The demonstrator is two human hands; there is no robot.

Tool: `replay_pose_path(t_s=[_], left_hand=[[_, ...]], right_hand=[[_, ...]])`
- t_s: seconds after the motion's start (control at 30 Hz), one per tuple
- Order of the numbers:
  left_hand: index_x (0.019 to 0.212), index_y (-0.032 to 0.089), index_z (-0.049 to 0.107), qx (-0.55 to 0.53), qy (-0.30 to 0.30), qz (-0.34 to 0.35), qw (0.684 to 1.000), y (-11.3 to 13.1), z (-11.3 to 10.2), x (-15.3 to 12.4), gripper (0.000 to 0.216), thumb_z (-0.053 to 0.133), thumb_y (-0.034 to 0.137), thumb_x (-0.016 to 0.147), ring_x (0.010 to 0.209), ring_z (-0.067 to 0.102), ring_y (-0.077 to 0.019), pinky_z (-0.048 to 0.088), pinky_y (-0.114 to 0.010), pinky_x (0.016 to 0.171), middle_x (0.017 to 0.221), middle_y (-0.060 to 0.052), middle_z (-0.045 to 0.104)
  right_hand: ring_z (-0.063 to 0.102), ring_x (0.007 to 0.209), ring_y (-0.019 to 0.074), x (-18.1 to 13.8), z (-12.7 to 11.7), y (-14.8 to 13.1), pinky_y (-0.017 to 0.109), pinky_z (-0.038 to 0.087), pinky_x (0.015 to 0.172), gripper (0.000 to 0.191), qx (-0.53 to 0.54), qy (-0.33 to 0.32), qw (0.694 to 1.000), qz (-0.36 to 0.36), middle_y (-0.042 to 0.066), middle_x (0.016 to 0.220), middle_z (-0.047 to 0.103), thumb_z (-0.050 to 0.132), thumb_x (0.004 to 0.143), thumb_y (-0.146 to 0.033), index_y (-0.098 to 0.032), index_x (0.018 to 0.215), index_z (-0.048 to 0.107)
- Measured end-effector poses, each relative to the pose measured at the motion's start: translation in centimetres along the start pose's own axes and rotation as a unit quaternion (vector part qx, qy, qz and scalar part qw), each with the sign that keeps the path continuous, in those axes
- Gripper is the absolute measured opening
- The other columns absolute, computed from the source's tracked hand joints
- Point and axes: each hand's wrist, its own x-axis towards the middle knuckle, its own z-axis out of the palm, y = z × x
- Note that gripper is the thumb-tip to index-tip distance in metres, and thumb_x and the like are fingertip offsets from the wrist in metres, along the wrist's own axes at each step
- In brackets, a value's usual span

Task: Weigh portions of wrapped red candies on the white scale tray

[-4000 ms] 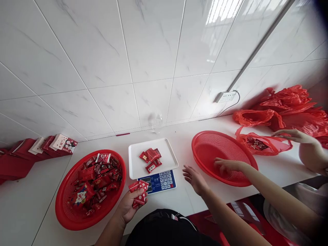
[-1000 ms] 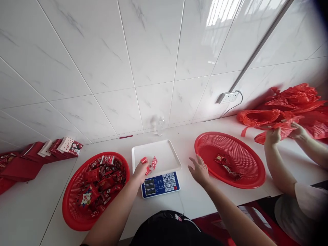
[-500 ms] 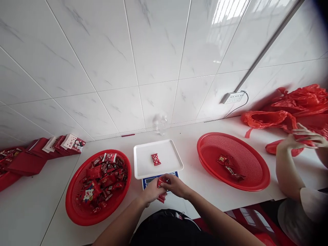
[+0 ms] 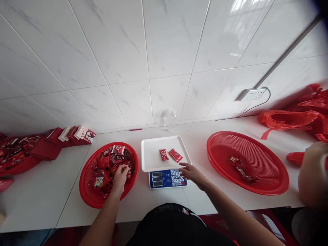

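My left hand [image 4: 121,177] is over the left red basket [image 4: 83,189], just above a pile of red and dark wrapped snacks [image 4: 104,162]. Its fingers are loosely bent and slightly apart, with nothing visible in them. My right hand [image 4: 191,174] is open, fingers outstretched, at the front right corner of a white tray [image 4: 151,147]. On that tray lie a small red dotted packet [image 4: 163,154] and a larger red packet [image 4: 175,155], side by side. Under the tray's front edge shows the blue keypad panel of a digital scale [image 4: 167,178].
A second red basket [image 4: 278,177] on the right holds a few packets. Red boxes [image 4: 53,136] and another heap of snacks [image 4: 20,150] are at far left. Red plastic bags [image 4: 287,119] and a co-worker's arm [image 4: 314,174] are at right. A clear plastic piece [image 4: 170,121] stands by the wall.
My hands have parted from around a red packet, which now lies on the tray beside the dotted one. My left hand moved left to the basket; my right hand moved right. The view shifted.
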Motion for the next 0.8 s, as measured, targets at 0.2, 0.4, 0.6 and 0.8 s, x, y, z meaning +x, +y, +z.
replay_pose_path(t_s=[0.2,0.4,0.6,0.8], left_hand=[[0.084,0.015,0.060,0.189,0.028,-0.025,0.981,-5.3,-2.7,4.2,0.021,0.052,0.006,0.068,0.098,0.057,-0.0251,0.041,-0.033,0.085,0.098,-0.011,0.063],[0.092,0.018,0.061,0.283,-0.027,0.009,0.959,-5.4,-0.6,5.9,0.025,0.051,0.009,0.071,0.103,0.055,-0.0240,0.038,-0.030,0.086,0.107,-0.011,0.062],[0.110,0.012,0.050,0.330,-0.070,-0.008,0.941,-4.5,1.3,6.9,0.048,0.050,0.045,0.076,0.097,0.058,-0.0324,0.041,-0.039,0.080,0.104,-0.021,0.062],[0.116,0.013,0.042,0.360,-0.095,0.003,0.928,-4.8,1.3,6.5,0.049,0.056,0.033,0.074,0.112,0.048,-0.0329,0.035,-0.041,0.090,0.124,-0.021,0.049]], right_hand=[[0.059,0.072,0.0143,-1.5,0.8,2.1,0.029,0.048,0.067,0.040,-0.103,-0.056,0.993,-0.006,0.003,0.079,0.062,0.055,0.075,-0.038,-0.017,0.109,0.055],[0.059,0.074,0.0153,-2.1,0.9,2.0,0.029,0.047,0.067,0.041,-0.096,-0.033,0.995,-0.007,0.003,0.082,0.062,0.058,0.072,-0.039,-0.017,0.107,0.056],[0.058,0.072,0.0138,-2.2,1.3,2.1,0.028,0.046,0.065,0.041,-0.103,-0.036,0.994,-0.009,0.003,0.081,0.061,0.054,0.074,-0.037,-0.015,0.108,0.054],[0.058,0.075,0.0146,-2.3,2.0,2.3,0.028,0.046,0.066,0.039,-0.114,-0.047,0.992,-0.006,0.004,0.082,0.061,0.055,0.075,-0.036,-0.015,0.108,0.054]])
